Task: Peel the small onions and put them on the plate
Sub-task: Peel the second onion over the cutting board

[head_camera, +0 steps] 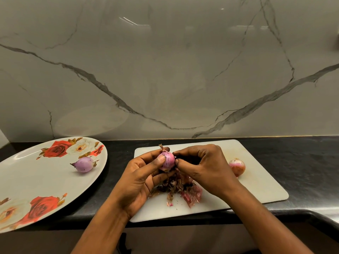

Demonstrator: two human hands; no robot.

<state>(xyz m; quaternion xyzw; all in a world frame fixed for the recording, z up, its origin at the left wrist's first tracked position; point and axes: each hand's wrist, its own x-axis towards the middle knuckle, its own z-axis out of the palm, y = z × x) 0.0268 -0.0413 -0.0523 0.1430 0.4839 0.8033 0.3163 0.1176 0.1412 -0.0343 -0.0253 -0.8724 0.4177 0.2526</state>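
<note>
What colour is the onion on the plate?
The onion on the plate is pale purple; head view.

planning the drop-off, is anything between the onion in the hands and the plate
Nothing visible. The left hand and right hand grip the held onion over the board; only bare counter separates it from the plate. One peeled onion lies on the plate, with room beside it.

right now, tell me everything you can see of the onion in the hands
The held onion is small, round and pink-purple with darker streaks, mostly bare of dry skin. A dry brown stem tip sticks up from its top. The left hand grips it above the white cutting board and peel scraps; the right hand pinches at its side.
</note>
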